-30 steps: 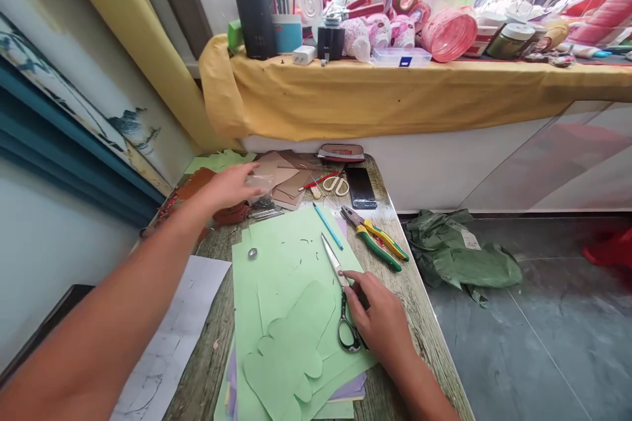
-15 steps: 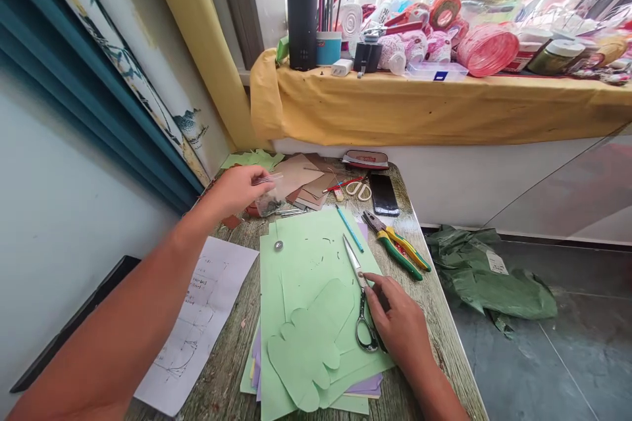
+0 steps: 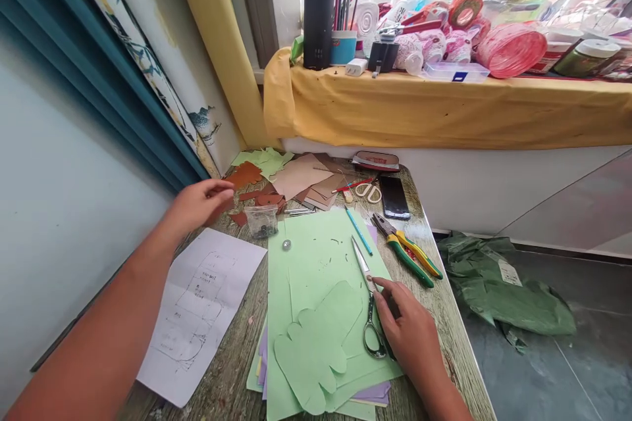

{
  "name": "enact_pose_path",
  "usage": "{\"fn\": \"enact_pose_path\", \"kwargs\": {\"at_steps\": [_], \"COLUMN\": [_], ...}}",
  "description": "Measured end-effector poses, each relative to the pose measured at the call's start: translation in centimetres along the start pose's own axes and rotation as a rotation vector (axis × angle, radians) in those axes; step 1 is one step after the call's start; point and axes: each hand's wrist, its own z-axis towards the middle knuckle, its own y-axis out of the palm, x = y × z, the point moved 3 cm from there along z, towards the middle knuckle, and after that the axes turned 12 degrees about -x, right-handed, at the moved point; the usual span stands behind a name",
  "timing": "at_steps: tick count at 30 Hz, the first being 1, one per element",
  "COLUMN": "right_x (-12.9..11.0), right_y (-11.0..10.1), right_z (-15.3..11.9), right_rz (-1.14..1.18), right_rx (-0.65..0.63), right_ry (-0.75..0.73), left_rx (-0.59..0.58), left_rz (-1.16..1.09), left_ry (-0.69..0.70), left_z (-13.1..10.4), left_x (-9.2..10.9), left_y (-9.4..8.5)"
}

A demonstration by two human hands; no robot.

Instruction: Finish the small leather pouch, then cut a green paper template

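Note:
My left hand (image 3: 205,202) is raised over the left of the table, near the orange-brown paper scraps (image 3: 245,174). Its fingers are loosely bent and apart, with nothing between them. A small clear plastic box (image 3: 261,222) with dark bits in it stands to its right. My right hand (image 3: 412,322) has its fingers at the pivot of the scissors (image 3: 362,262), which lie flat on green paper (image 3: 316,263); one handle loop is partly under the hand. Left of the scissors lies a cut green shape with a scalloped edge (image 3: 312,352). A round silvery bead (image 3: 287,245) sits near the paper's top left.
Pliers (image 3: 409,250), a blue pencil (image 3: 359,231), a phone (image 3: 395,197) and white-handled scissors (image 3: 368,193) lie at the right and back. A sketched sheet (image 3: 202,316) is at left. Behind, a cloth-covered ledge (image 3: 385,108) holds craft supplies.
My left hand has let go of the small clear box and drawn back to the left, leaving it standing on the table. The right hand stays at the scissors. The view has shifted slightly.

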Motion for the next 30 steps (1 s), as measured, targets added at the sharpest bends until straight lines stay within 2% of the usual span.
{"fn": "enact_pose_path", "kwargs": {"at_steps": [2, 3, 5, 7, 10, 16, 19, 22, 26, 30], "right_x": [-0.1, -0.1, 0.0, 0.1, 0.3, 0.7, 0.3, -0.5, -1.0, -0.2], "right_y": [-0.1, -0.1, -0.1, -0.1, 0.1, 0.2, 0.1, -0.1, -0.2, 0.0], "right_z": [0.0, 0.0, 0.1, 0.1, 0.1, 0.0, 0.1, 0.1, 0.1, 0.1], "right_rz": [0.003, 0.004, 0.001, -0.008, -0.027, -0.049, -0.044, -0.035, -0.032, -0.029], "right_rx": [-0.001, 0.002, 0.003, -0.009, -0.021, -0.017, -0.017, 0.011, 0.029, -0.005], "right_ry": [0.006, 0.010, 0.020, 0.023, 0.024, 0.042, 0.060, 0.085, 0.093, 0.076], "left_rx": [0.082, 0.085, 0.019, -0.012, 0.005, -0.108, -0.105, -0.113, -0.173, -0.345], "left_rz": [-0.007, 0.007, 0.056, 0.161, 0.250, 0.135, 0.116, 0.058, -0.017, 0.031], "left_ry": [-0.080, -0.096, -0.114, -0.125, -0.105, -0.116, -0.105, -0.074, 0.044, 0.054], "left_z": [1.0, 1.5, 2.5, 3.3, 4.1, 4.1, 3.8, 3.7, 4.3, 4.6], "left_x": [-3.5, -5.0, -7.5, -9.0, -9.9, -9.7, -9.1, -7.8, -4.8, -3.0], "left_y": [-1.3, -1.7, -1.7, -1.3, -0.5, 0.8, 0.7, 0.4, 0.4, 2.2]}}
